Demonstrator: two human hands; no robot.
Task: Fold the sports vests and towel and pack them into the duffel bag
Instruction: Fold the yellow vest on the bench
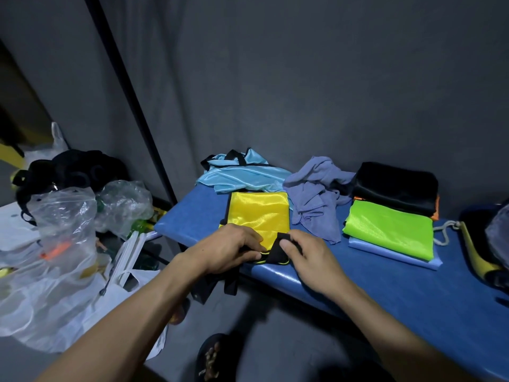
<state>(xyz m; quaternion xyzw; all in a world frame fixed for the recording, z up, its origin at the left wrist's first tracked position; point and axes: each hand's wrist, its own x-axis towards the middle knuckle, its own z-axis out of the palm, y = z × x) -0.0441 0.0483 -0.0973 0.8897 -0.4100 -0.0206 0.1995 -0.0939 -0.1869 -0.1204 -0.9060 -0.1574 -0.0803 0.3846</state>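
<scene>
A yellow sports vest point(259, 213) with black trim lies partly folded on the blue padded bench point(385, 288). My left hand point(230, 250) rests on its near edge with fingers curled over the fabric. My right hand point(305, 253) pinches a black strap of the vest near the bench's front edge. A light blue vest point(239, 175) lies crumpled behind it. A grey-purple towel point(316, 194) is bunched to the right. A folded green vest point(391, 230) sits on a folded pale blue one point(429, 261). Black folded fabric point(396, 186) sits behind them.
Clear plastic bags point(63, 213) and black items point(71, 166) crowd a surface on the left. A dark and yellow bag point(484, 244) with a white drawstring point(446, 230) sits at the bench's right end. A sandalled foot point(210, 357) stands on the grey floor below.
</scene>
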